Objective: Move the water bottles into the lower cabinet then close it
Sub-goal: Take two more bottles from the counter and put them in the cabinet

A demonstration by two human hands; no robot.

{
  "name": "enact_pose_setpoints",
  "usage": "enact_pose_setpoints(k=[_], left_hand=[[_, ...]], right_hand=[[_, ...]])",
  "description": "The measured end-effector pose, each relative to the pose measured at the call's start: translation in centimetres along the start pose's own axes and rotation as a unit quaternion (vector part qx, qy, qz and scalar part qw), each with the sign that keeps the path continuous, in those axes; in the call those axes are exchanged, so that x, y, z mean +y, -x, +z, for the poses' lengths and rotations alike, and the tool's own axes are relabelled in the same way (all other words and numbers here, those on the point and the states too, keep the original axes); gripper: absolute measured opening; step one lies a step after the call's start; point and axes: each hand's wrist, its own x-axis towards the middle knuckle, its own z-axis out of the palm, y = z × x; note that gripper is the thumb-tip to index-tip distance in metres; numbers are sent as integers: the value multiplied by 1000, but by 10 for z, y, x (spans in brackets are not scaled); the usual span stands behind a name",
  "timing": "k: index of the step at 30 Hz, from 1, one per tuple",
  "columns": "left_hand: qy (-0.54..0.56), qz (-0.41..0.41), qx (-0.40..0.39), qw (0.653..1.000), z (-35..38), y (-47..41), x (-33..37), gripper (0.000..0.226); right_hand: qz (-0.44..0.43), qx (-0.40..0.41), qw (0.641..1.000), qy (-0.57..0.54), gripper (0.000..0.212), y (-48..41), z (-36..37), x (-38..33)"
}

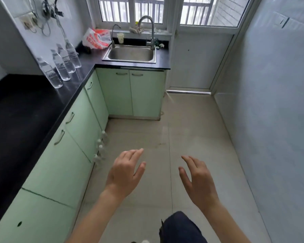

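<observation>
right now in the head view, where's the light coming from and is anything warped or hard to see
Head view: daylight from the barred white window overexposes the outdoors; the glossy black countertop faintly mirrors the clear plastic water bottles; wide-angle distortion bows the pale green cabinet doors; bottles on the floor look faint.

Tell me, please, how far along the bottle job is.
Nothing looks done: four water bottles stand on the counter, and four floor bottles stand beside the lower cabinet doors, all shut. Nothing is in hand: left hand and right hand hover open, empty. Left: open a door, load the bottles, close it.
</observation>
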Motion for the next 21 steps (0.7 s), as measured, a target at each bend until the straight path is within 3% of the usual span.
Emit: enact_pose_setpoints(k=[4,11,21], left_hand=[[3,-35,6,999,31,-79,-23,49],[8,-174,18,985,84,-198,-63,52],[-29,-343,163,924,24,-327,-118,54]], right_hand=[[-22,-12,1000,-10,50,-98,23,31],[-77,-109,991,-10,54,-279,72,85],[-294,-170,939,-60,50,-519,126,22]])
